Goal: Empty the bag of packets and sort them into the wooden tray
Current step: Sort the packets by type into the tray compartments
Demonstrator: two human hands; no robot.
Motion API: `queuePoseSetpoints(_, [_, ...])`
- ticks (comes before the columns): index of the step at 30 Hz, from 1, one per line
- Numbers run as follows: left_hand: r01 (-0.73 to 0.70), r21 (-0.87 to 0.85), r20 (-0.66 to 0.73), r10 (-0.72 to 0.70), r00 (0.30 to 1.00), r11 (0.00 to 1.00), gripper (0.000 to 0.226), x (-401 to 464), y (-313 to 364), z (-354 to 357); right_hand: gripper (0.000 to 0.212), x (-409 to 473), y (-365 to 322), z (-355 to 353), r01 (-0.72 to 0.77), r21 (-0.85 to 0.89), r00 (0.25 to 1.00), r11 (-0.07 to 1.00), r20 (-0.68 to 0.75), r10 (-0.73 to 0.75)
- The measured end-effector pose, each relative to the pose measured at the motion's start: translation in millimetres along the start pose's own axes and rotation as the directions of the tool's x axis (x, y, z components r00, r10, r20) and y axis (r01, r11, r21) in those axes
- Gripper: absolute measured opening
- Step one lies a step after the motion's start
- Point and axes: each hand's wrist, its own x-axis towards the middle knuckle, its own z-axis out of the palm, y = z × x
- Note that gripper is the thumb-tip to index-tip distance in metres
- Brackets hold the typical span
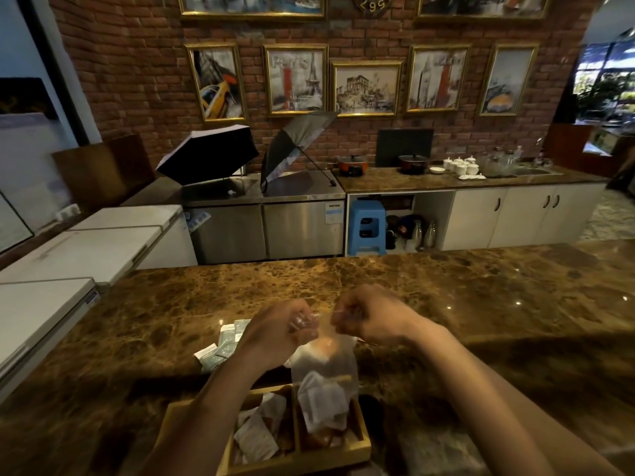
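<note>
A clear plastic bag (326, 369) hangs upright over the wooden tray (364, 448), with white and orange packets inside it. My left hand (278, 328) and my right hand (364, 317) each pinch one side of the bag's top, a little apart. The tray sits at the near edge of the marble counter. Its left compartment holds white packets (256, 438); its right compartment holds orange packets under the bag's bottom. A loose pile of pale green and white packets (223, 345) lies on the counter behind my left forearm.
The brown marble counter (481, 304) stretches wide to the right and left of the tray. White chest freezers (68, 255) stand to the left. Beyond the counter are a steel fridge unit with two open umbrellas and a back counter with pots and cups.
</note>
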Motion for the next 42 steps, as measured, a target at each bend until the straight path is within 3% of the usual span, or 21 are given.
queuePoseSetpoints(4, [0.003, -0.024, 0.0, -0.003, 1.0, 1.0, 0.025, -1, 3, -6, 0.009, 4, -1, -4, 0.015, 0.01, 1.0, 1.0, -0.01, -0.015])
queuePoseSetpoints(10, [-0.002, -0.168, 0.016, 0.005, 1.0, 0.986, 0.077, -6, -1, -17, 0.009, 3, -5, -15, 0.043, 0.078, 0.998, 0.996, -0.05, -0.039])
queuePoseSetpoints(14, [0.063, -0.203, 0.114, -0.04, 0.993, 0.977, 0.091, -8, -8, -17, 0.009, 2, -7, -25, 0.063, 0.122, 0.996, 0.99, -0.063, -0.056])
queuePoseSetpoints(17, [0.126, -0.252, 0.192, -0.078, 0.978, 0.96, 0.084, -10, -13, -10, 0.007, -1, -9, -32, 0.05, 0.182, 0.996, 0.982, -0.08, -0.036])
queuePoseSetpoints(21, [0.123, -0.225, 0.193, -0.08, 0.978, 0.967, 0.062, -9, -18, -7, 0.008, -7, -8, -38, 0.026, 0.343, 0.99, 0.939, -0.138, 0.023])
queuePoseSetpoints(24, [0.139, -0.313, 0.169, -0.089, 0.982, 0.939, 0.047, -5, -17, -7, 0.01, -11, 4, -40, 0.003, 0.415, 0.976, 0.91, -0.199, 0.087])
queuePoseSetpoints(30, [0.125, -0.375, 0.034, -0.121, 0.992, 0.919, 0.044, 11, -1, 2, 0.024, -36, 39, -43, -0.004, 0.596, 0.956, 0.803, -0.234, 0.178])
queuePoseSetpoints(34, [0.077, -0.425, -0.016, -0.093, 0.996, 0.902, 0.043, 22, 18, 21, 0.033, -50, 72, -49, -0.126, 0.749, 0.888, 0.65, -0.207, 0.411])
queuePoseSetpoints(42, [0.063, -0.519, 0.058, -0.039, 0.998, 0.852, 0.047, 46, 66, 79, 0.037, -97, 151, -57, -0.14, 0.893, 0.699, 0.428, -0.217, 0.681])
